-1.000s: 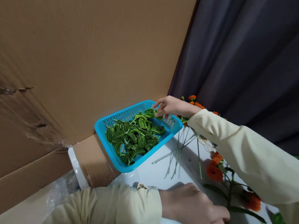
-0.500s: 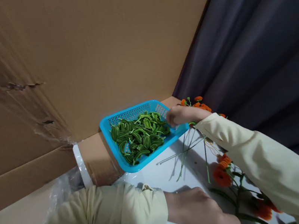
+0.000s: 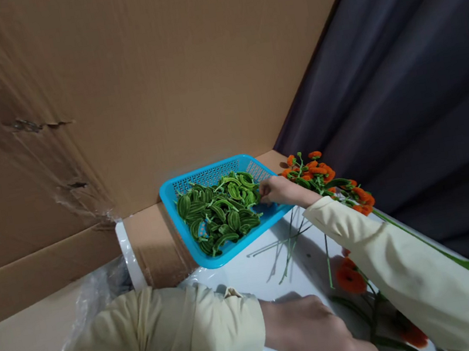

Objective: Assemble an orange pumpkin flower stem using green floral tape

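Observation:
A blue plastic basket (image 3: pixel 224 255) holds a heap of green striped leaf-like pieces (image 3: pixel 222 210). My right hand (image 3: pixel 279 190) reaches over the basket's right end, its fingers curled together beside the green pieces; what they hold, if anything, is hidden. At the bottom of the view, my left hand (image 3: pixel 319 331) is closed low over the white surface, near a green stem and an orange flower (image 3: pixel 349 276). Its fingertips are turned away, so whatever is in them cannot be seen.
Orange flowers (image 3: pixel 316 171) on green stems lie behind my right wrist. Loose thin stems (image 3: pixel 290 244) rest on the white table (image 3: pixel 250 277). A cardboard wall (image 3: pixel 166 79) stands behind the basket, a dark curtain (image 3: pixel 415 81) at the right. Clear plastic (image 3: pixel 95 295) lies at the left.
My right hand has moved slightly lower and left, to the green pieces, and its forearm has shifted, showing more orange flowers and long green stems behind it. My left hand has hardly moved.

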Demonstrator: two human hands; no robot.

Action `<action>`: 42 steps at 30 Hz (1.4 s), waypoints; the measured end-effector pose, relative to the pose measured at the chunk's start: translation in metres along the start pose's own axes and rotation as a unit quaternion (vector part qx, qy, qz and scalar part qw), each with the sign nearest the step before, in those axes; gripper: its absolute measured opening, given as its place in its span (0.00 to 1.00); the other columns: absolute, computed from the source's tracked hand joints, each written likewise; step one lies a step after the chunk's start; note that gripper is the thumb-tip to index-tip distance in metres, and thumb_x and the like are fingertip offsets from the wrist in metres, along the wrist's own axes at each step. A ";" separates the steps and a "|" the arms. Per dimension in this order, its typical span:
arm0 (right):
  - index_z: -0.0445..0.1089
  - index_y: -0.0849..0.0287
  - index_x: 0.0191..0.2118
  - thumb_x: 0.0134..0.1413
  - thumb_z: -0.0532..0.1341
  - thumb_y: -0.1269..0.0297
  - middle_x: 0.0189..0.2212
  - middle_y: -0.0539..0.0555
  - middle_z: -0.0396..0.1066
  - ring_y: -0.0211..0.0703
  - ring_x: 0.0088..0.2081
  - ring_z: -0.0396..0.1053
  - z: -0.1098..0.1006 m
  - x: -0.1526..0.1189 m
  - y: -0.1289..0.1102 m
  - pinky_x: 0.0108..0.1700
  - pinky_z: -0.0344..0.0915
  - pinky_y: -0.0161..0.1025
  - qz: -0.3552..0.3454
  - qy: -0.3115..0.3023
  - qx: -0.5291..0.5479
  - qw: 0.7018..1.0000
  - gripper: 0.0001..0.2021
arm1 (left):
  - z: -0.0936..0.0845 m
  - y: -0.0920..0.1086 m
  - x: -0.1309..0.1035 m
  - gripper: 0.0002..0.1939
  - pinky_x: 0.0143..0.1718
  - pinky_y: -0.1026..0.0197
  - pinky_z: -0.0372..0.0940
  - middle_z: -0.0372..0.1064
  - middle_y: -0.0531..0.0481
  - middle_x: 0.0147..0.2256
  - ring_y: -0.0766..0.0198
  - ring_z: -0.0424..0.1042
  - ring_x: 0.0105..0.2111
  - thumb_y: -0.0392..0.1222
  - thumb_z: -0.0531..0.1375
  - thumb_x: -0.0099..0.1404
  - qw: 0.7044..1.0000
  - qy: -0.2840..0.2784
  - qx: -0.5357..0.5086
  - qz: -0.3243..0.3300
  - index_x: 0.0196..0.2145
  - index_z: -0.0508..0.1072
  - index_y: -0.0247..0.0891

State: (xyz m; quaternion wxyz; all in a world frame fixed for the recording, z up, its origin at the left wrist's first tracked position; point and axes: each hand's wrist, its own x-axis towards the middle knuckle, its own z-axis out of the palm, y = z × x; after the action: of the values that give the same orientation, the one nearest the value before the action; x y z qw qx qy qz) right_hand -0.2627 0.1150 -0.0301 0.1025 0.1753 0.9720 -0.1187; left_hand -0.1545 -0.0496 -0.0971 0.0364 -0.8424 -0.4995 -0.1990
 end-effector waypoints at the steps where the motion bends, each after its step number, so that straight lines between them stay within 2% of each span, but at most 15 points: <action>1: 0.71 0.62 0.35 0.49 0.62 0.72 0.26 0.51 0.75 0.36 0.27 0.72 0.002 0.000 0.001 0.27 0.63 0.27 -0.001 0.007 0.008 1.000 0.05 | 0.000 0.001 0.000 0.05 0.13 0.63 0.47 0.62 0.59 0.15 0.67 0.66 0.17 0.40 0.52 0.60 1.000 0.000 0.003 0.001 0.27 0.65 0.40; 6: 0.71 0.62 0.36 0.57 0.58 0.61 0.24 0.54 0.74 0.38 0.27 0.72 0.010 0.006 0.003 0.28 0.63 0.29 -0.002 0.031 0.016 0.999 0.09 | -0.005 0.002 0.001 0.06 0.13 0.63 0.46 0.61 0.59 0.15 0.67 0.66 0.17 0.41 0.52 0.59 1.000 -0.006 -0.002 -0.013 0.25 0.63 0.40; 8: 0.71 0.62 0.35 0.55 0.60 0.63 0.23 0.54 0.74 0.40 0.28 0.72 0.012 0.010 0.002 0.28 0.62 0.30 0.000 0.031 0.010 0.999 0.08 | -0.007 0.003 0.002 0.06 0.13 0.62 0.44 0.62 0.59 0.15 0.67 0.67 0.17 0.41 0.53 0.59 1.000 -0.013 0.012 -0.011 0.25 0.64 0.40; 10: 0.71 0.62 0.35 0.51 0.61 0.69 0.23 0.53 0.74 0.41 0.29 0.72 0.012 0.012 0.000 0.28 0.62 0.30 0.003 0.028 0.000 1.000 0.05 | -0.009 0.003 0.002 0.05 0.12 0.61 0.43 0.63 0.59 0.15 0.66 0.67 0.17 0.41 0.53 0.59 0.999 -0.021 0.022 -0.010 0.26 0.64 0.41; 13: 0.71 0.63 0.32 0.45 0.61 0.77 0.24 0.53 0.73 0.40 0.28 0.71 0.010 0.012 -0.001 0.28 0.61 0.30 0.000 0.024 -0.011 1.000 0.05 | -0.009 0.003 0.001 0.05 0.13 0.61 0.43 0.63 0.59 0.15 0.66 0.67 0.17 0.41 0.52 0.60 0.999 -0.036 0.014 -0.016 0.27 0.64 0.41; 17: 0.69 0.63 0.28 0.42 0.62 0.77 0.26 0.54 0.74 0.41 0.30 0.71 0.001 0.004 0.003 0.28 0.60 0.30 -0.020 0.056 -0.006 0.998 0.05 | -0.004 0.002 0.000 0.06 0.14 0.62 0.45 0.63 0.58 0.16 0.66 0.67 0.18 0.39 0.51 0.60 1.000 -0.021 -0.004 -0.009 0.26 0.63 0.40; 19: 0.68 0.62 0.29 0.45 0.61 0.75 0.26 0.54 0.74 0.42 0.31 0.71 -0.006 0.000 0.004 0.29 0.61 0.31 -0.032 0.081 0.012 0.996 0.03 | -0.002 0.002 0.000 0.06 0.14 0.62 0.46 0.62 0.58 0.16 0.66 0.68 0.19 0.40 0.50 0.60 1.000 -0.010 -0.010 -0.001 0.26 0.63 0.40; 22: 0.66 0.61 0.35 0.54 0.56 0.72 0.27 0.54 0.75 0.40 0.29 0.72 -0.015 0.000 -0.002 0.29 0.63 0.31 -0.062 0.105 0.059 0.991 0.03 | -0.004 0.002 0.000 0.06 0.14 0.62 0.45 0.60 0.58 0.15 0.66 0.67 0.18 0.39 0.51 0.60 1.000 -0.017 -0.004 -0.005 0.26 0.63 0.40; 24: 0.63 0.60 0.39 0.59 0.52 0.69 0.33 0.55 0.75 0.40 0.32 0.73 -0.016 0.002 -0.012 0.31 0.65 0.32 -0.091 0.122 0.089 0.984 0.05 | -0.007 0.001 0.000 0.07 0.14 0.61 0.44 0.60 0.58 0.15 0.67 0.67 0.18 0.39 0.51 0.61 0.999 -0.035 -0.012 -0.002 0.25 0.62 0.40; 27: 0.61 0.59 0.40 0.60 0.51 0.67 0.42 0.56 0.73 0.40 0.41 0.71 -0.010 0.004 -0.029 0.39 0.65 0.33 -0.176 0.129 0.097 0.971 0.05 | -0.011 0.001 0.000 0.07 0.14 0.61 0.44 0.61 0.58 0.15 0.67 0.68 0.19 0.39 0.50 0.61 0.998 -0.058 -0.021 0.000 0.26 0.62 0.40; 29: 0.62 0.59 0.38 0.58 0.54 0.69 0.42 0.55 0.73 0.39 0.40 0.70 -0.006 0.003 -0.035 0.40 0.63 0.33 -0.211 0.112 0.063 0.969 0.03 | -0.011 0.000 -0.001 0.07 0.14 0.61 0.44 0.63 0.58 0.17 0.67 0.68 0.19 0.39 0.50 0.61 0.998 -0.060 -0.015 -0.001 0.26 0.62 0.40; 31: 0.64 0.60 0.35 0.54 0.56 0.72 0.37 0.55 0.74 0.40 0.36 0.70 -0.005 0.001 -0.034 0.38 0.62 0.33 -0.195 0.109 0.029 0.974 0.02 | -0.009 0.000 -0.001 0.07 0.14 0.60 0.43 0.65 0.57 0.18 0.67 0.68 0.19 0.39 0.51 0.61 0.999 -0.048 -0.010 0.007 0.26 0.62 0.39; 35: 0.65 0.61 0.29 0.49 0.57 0.73 0.28 0.56 0.73 0.45 0.33 0.69 -0.014 -0.005 -0.024 0.36 0.60 0.35 -0.120 0.153 0.009 0.981 0.02 | -0.005 0.000 -0.001 0.07 0.13 0.60 0.43 0.63 0.58 0.17 0.68 0.68 0.19 0.38 0.52 0.60 0.999 -0.017 -0.009 0.028 0.24 0.62 0.38; 38: 0.66 0.62 0.33 0.52 0.56 0.73 0.35 0.59 0.74 0.46 0.38 0.70 -0.020 -0.008 -0.026 0.40 0.60 0.36 -0.119 0.172 0.011 0.978 0.03 | -0.004 0.001 -0.001 0.07 0.13 0.61 0.45 0.59 0.59 0.14 0.69 0.67 0.18 0.37 0.53 0.58 1.000 0.000 0.003 0.025 0.23 0.63 0.38; 42: 0.68 0.60 0.34 0.54 0.57 0.71 0.51 0.58 0.67 0.44 0.51 0.65 -0.015 -0.004 -0.044 0.50 0.57 0.36 -0.217 0.130 -0.010 0.967 0.03 | -0.003 0.000 0.000 0.06 0.13 0.62 0.47 0.60 0.58 0.15 0.68 0.67 0.17 0.38 0.53 0.58 1.000 -0.005 -0.008 0.012 0.24 0.64 0.39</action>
State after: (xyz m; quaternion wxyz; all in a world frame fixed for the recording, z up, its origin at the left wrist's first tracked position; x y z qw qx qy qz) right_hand -0.2773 0.0778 -0.0063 -0.0509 -0.0273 0.9928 -0.1047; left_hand -0.1548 -0.0503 -0.0946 0.0294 -0.8497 -0.4879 -0.1980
